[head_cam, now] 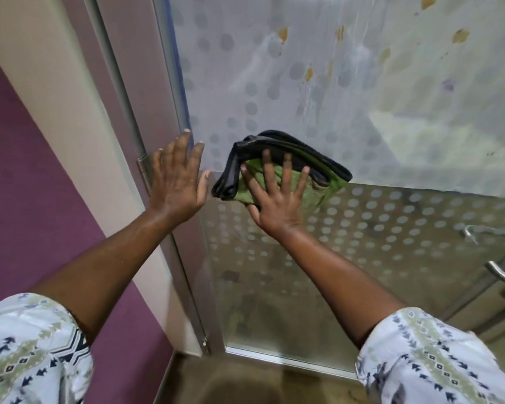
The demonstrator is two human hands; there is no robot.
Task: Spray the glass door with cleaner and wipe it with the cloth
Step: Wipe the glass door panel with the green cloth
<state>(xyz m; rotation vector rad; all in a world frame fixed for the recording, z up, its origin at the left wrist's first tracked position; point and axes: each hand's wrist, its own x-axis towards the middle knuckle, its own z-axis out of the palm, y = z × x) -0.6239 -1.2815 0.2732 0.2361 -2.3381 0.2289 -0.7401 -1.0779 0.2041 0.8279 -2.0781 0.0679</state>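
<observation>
Fingers (286,173) splayed flat, your right hand (274,208) presses the cloth (330,189) on the glass door (362,91); wipe evenly, left hand (175,182) likewise spread beside.

We find the glass door (362,97) free for a sweep above and to the right of the cloth (318,188), which our right hand (274,199) presses flat. Our left hand (177,182) lies spread just left of the cloth, barring that side at the metal door frame (169,112). Low on the right, the curved handle (502,275) juts from the pane.
</observation>
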